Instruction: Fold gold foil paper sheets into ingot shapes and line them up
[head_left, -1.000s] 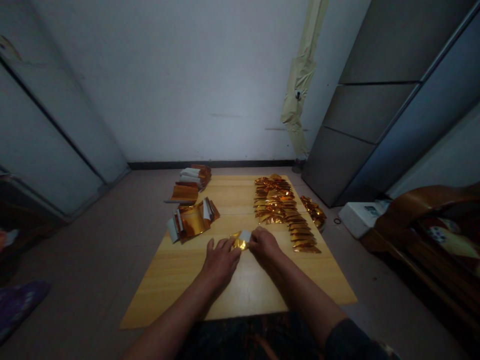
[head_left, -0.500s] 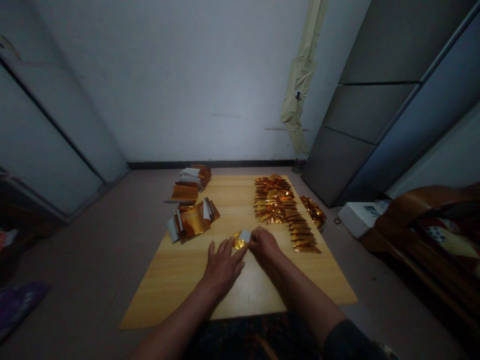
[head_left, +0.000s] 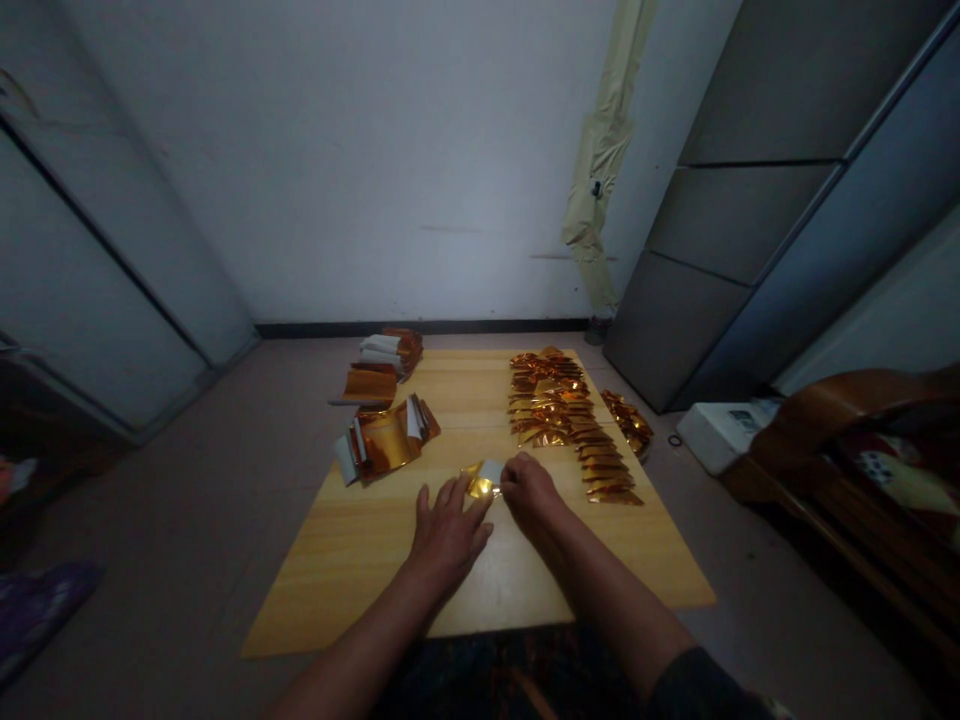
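Observation:
A small piece of gold foil paper (head_left: 481, 483), partly folded with its pale back showing, lies on the wooden board in front of me. My left hand (head_left: 448, 530) rests flat with fingers apart, their tips pressing the paper's left and near edges. From the other side, my right hand (head_left: 531, 487) is closed in a pinch at the paper's right edge; its fingertips partly hide that edge. Loose curled gold foil sheets (head_left: 388, 440) lie to the left. On the right, folded gold foil pieces (head_left: 551, 400) sit overlapped in rows.
The wooden board (head_left: 360, 560) stands before a white wall (head_left: 375, 180). More foil pieces (head_left: 628, 425) are beside its right edge. A grey refrigerator (head_left: 675, 310), a white box (head_left: 712, 437) and a wooden seat (head_left: 810, 430) are on the right. A purple bag (head_left: 45, 605) lies on the left floor.
My right hand has shifted very slightly right at the paper's edge, and a bit more shiny foil shows between the hands. My left hand stays pressed on the paper.

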